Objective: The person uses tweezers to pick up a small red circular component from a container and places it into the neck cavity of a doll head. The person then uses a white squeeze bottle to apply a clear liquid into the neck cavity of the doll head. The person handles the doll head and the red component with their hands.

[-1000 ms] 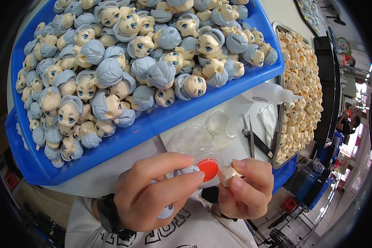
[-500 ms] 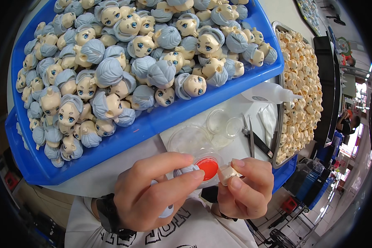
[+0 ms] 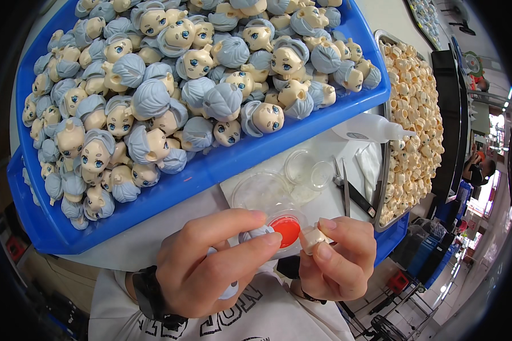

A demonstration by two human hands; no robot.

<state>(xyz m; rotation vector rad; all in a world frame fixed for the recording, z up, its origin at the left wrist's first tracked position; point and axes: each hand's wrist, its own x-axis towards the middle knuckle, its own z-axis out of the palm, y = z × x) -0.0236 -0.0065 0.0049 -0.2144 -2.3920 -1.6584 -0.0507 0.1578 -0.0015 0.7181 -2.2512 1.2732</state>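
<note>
My left hand (image 3: 210, 264) is closed around a doll head with light blue hair (image 3: 255, 233), mostly hidden by my fingers and palm. Between thumb and fingertips, my right hand (image 3: 341, 258) pinches a small cream plastic part (image 3: 312, 237). The two pieces are apart. Just behind and between my hands sits a round clear dish with a red disc (image 3: 286, 230) in it. Beyond the dish, a blue tray (image 3: 210, 170) is heaped with doll heads (image 3: 153, 99) with painted blue eyes and light blue hair.
At the right, a metal tray (image 3: 383, 196) holds a heap of cream parts (image 3: 412, 119). A white squeeze bottle (image 3: 370, 128), clear round cups (image 3: 307, 170), tweezers (image 3: 346, 187), a black-handled tool (image 3: 361, 199) and a white cloth (image 3: 370, 167) lie on the table between the trays.
</note>
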